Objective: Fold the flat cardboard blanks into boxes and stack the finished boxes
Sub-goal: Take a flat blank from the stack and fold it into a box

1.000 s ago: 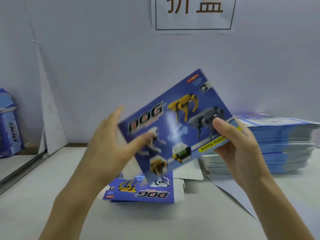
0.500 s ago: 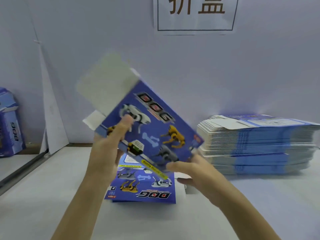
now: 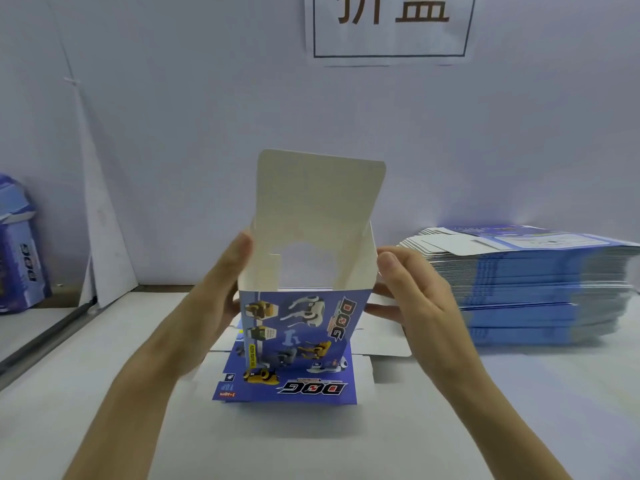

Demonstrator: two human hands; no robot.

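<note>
Centrally in the frame, I hold a half-formed blue box (image 3: 304,320) upright above the pale table (image 3: 104,410). It is opened into a tube, with its top end open and a tall white flap standing up on the far side. The printed face towards me shows robot dogs and the word DOG, turned sideways.

My left hand (image 3: 221,289) grips the box's left side, thumb pressed near the upper left corner. Its fingers are hidden behind the cardboard. My right hand (image 3: 412,296) grips the right side, thumb at the upper right edge, fingers curling round behind; their tips are out of sight.

Just below the box lies a flat blank (image 3: 287,386), printed side up, partly covered by the box. I cannot tell whether the box's lower end touches it.

At the right of the frame sits a tall stack of blanks (image 3: 536,289), its far end cut off by the frame edge. At the far left edge stands a finished box (image 3: 17,258), blurred and partly cut off. A white sheet (image 3: 104,237) leans against the wall (image 3: 173,116) beside it. At the top of the frame a sign (image 3: 391,26) with large characters is cropped.
</note>
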